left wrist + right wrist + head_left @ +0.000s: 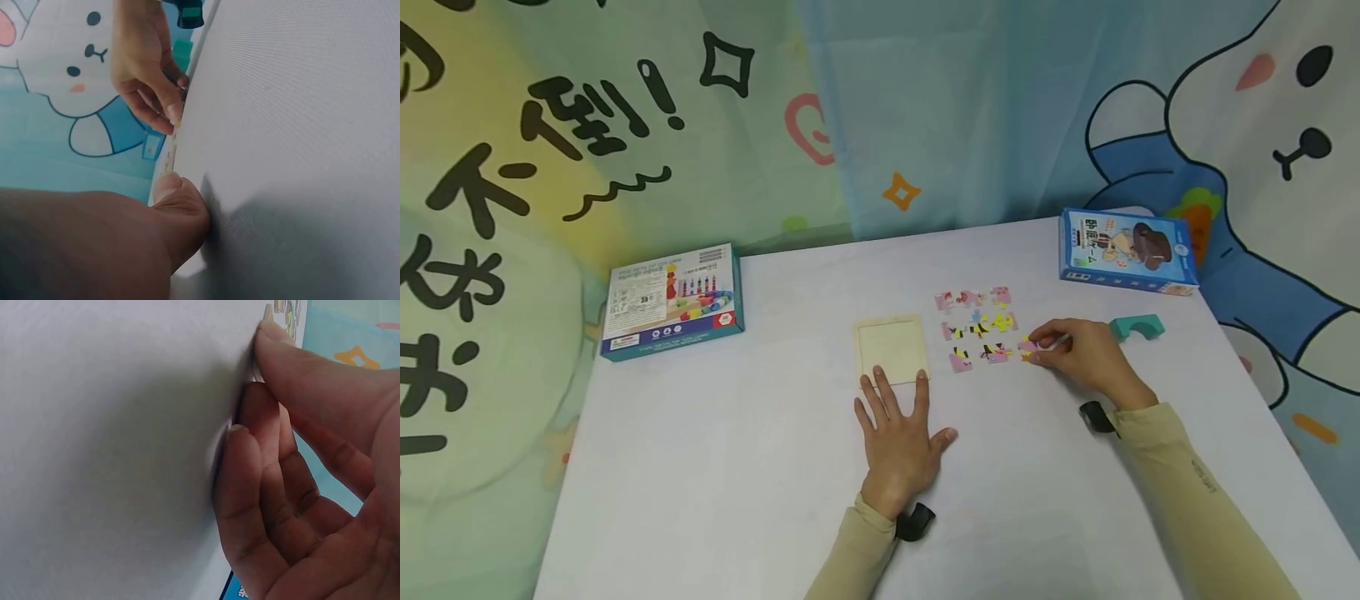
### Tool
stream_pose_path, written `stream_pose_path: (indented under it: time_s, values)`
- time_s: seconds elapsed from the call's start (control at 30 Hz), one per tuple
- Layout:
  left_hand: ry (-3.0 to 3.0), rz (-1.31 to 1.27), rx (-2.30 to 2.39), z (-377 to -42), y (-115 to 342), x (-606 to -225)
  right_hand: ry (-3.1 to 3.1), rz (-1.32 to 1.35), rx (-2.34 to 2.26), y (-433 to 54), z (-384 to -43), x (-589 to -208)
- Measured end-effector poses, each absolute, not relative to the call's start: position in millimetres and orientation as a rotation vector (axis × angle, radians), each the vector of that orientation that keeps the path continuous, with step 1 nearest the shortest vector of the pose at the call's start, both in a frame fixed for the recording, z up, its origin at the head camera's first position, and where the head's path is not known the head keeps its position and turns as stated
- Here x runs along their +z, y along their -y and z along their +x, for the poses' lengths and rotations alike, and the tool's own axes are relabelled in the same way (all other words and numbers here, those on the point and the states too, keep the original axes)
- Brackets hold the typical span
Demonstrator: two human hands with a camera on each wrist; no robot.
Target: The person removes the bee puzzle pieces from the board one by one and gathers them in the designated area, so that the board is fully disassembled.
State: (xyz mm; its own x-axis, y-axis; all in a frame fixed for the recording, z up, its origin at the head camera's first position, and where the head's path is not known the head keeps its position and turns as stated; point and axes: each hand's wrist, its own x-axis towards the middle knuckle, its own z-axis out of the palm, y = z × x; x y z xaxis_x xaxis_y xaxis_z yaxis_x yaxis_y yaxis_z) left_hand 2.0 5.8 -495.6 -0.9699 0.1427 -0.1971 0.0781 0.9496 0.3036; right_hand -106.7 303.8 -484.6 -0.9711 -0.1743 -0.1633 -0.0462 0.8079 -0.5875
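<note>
My left hand (898, 450) lies flat with spread fingers, its fingertips on the near edge of a square, pale wooden puzzle tray (889, 321). To the right of that tray, loose pink and yellow puzzle pieces (997, 354) lie in rough rows. At the right end of the nearest row, my right hand (1086, 358) pinches a puzzle piece (1027, 346) between thumb and fingers, low at the tabletop. The right wrist view shows the thumb (300, 362) and curled fingers close over the white surface; the fingers hide most of the piece.
A teal arch-shaped block (1137, 327) sits just beyond the right hand. Behind it lies a blue box (1127, 250) at the back right corner. A printed toy box (673, 304) rests at the back left. A patterned curtain (925, 108) hangs behind the white table (715, 467).
</note>
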Motion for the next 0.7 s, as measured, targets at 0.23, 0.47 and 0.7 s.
stream_pose_path:
  time_s: [0.23,0.47,0.7]
  values:
    - [-2.88,0.163,0.479,2,-5,-495,-2.806,-0.171,-0.895,-299,-104,-485]
    - [-2.897,0.151,0.453,3,-4,-497,-2.81,-0.174,-0.902,-294,-105,-488]
    - [-2.884,0.149,0.479,3,-3,-497,-2.818,-0.171,-0.907,-292,-102,-486]
